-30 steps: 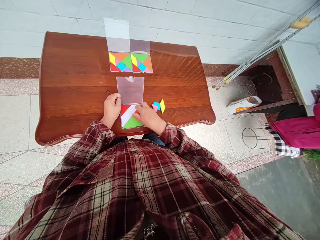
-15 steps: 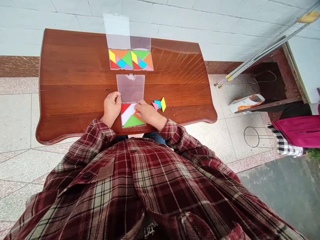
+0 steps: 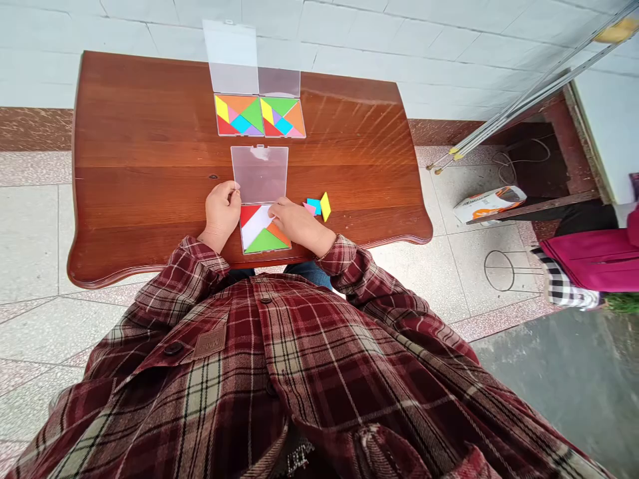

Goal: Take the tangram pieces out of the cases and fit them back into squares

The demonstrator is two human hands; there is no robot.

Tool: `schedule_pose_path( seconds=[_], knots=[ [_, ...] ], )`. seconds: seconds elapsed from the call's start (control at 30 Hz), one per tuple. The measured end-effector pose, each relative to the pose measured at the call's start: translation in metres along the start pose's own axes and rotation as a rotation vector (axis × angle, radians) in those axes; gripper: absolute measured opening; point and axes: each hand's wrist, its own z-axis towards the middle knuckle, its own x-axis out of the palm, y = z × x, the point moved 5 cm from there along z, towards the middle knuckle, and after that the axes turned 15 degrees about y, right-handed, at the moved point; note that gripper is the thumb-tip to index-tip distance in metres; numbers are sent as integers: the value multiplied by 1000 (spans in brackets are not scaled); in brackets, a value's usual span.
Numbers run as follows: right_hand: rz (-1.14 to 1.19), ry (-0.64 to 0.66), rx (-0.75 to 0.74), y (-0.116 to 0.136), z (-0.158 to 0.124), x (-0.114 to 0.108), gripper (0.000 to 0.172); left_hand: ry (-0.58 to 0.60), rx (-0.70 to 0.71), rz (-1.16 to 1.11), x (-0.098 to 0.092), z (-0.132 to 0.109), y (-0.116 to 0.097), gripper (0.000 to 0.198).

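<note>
An open clear plastic case (image 3: 259, 174) lies near the front edge of a wooden table (image 3: 150, 166). Its tray holds a red triangle (image 3: 248, 214), a green triangle (image 3: 264, 242) and an orange triangle (image 3: 277, 232); a white patch of tray shows between them. My left hand (image 3: 222, 211) is curled against the case's left edge at the hinge, fingertips pinching it. My right hand (image 3: 298, 223) rests on the tray's right side, fingers bent down near the orange piece. Pink (image 3: 309, 208), blue (image 3: 314, 205) and yellow (image 3: 325, 206) pieces lie loose just right of that hand.
Two more open cases with full coloured tangrams (image 3: 239, 114) (image 3: 283, 117) sit side by side at the table's far edge. On the floor to the right are a white and orange box (image 3: 488, 201), a wire ring stand (image 3: 502, 270) and slanted poles (image 3: 524, 100). Someone's pink clothing (image 3: 594, 256) shows at far right.
My right hand has slid up and to the right off the tray, uncovering the orange triangle seated beside the green one. The left hand has stayed at the case's edge.
</note>
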Motion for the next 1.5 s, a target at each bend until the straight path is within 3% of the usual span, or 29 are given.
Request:
schedule_pose_path(
  seconds=[0.23,0.77,0.87,1.03,1.2,1.5],
  knots=[
    [-91,50,-298,17,18,8,33,-14,-9,24,-1,0,-3,8],
    [-72,37,-294,18,3,7,33,-3,-16,-4,-1,0,0,9],
    [28,-72,-198,-1,-9,-1,35,-11,-12,-9,-2,0,0,9],
    [188,-294,108,-63,-39,-14,32,-15,3,-29,-3,-1,0,9],
    [232,-356,396,-114,-56,-9,30,-26,5,-39,-3,0,4,11],
    [269,-316,515,-131,-43,7,29,-23,-2,-22,-3,1,5,9]
  ],
)
